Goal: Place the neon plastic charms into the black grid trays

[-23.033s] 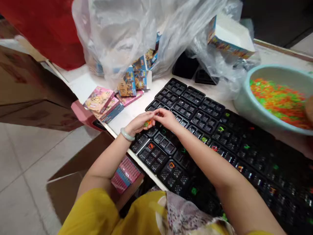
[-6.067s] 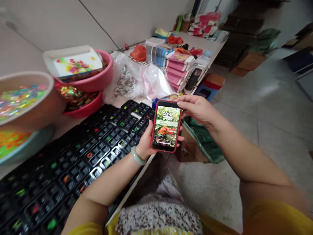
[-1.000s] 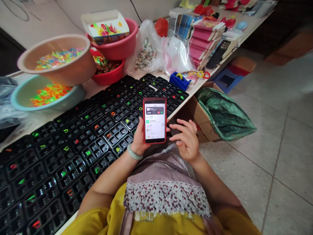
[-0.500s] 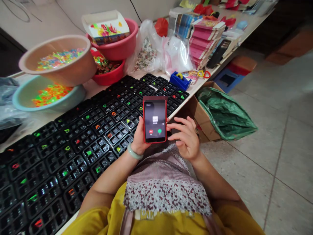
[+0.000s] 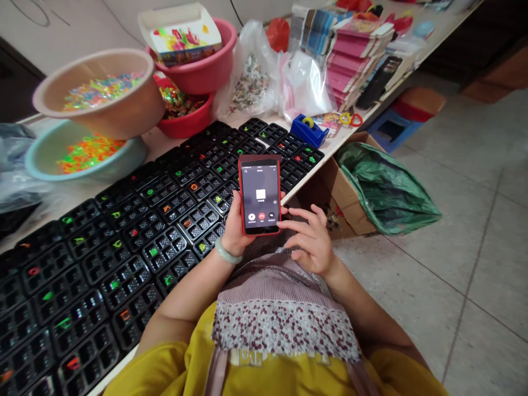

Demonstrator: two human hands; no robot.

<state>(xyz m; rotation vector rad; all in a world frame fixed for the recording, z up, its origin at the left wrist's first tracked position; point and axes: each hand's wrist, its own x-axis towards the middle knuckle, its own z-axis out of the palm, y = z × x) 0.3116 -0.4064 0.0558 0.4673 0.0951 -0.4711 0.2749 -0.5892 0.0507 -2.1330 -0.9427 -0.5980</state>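
A phone in a red case (image 5: 260, 195) is held upright above my lap, its lit screen facing me and showing a call with a row of three round buttons. My left hand (image 5: 236, 228) grips it from the left side and behind, with fingertips showing past the right edge. A pale green bangle (image 5: 227, 251) circles the left wrist. Just right of the phone is my right hand (image 5: 310, 237), its fingers spread and holding nothing, the index fingertip close to the phone's lower right corner. Black compartment trays (image 5: 165, 242) with small coloured pieces lie to the left.
Basins of small coloured pieces, a tan one (image 5: 99, 93) over a light blue one (image 5: 82, 157), stand at the back left. Behind the trays are a blue tape dispenser (image 5: 308, 131) and plastic bags (image 5: 305, 82). A green-lined carton (image 5: 383, 187) stands on the floor, right.
The phone screen has switched from two call buttons to three. My right hand has shifted slightly left and down, closer to the phone's lower edge. The whole view has shifted a little.
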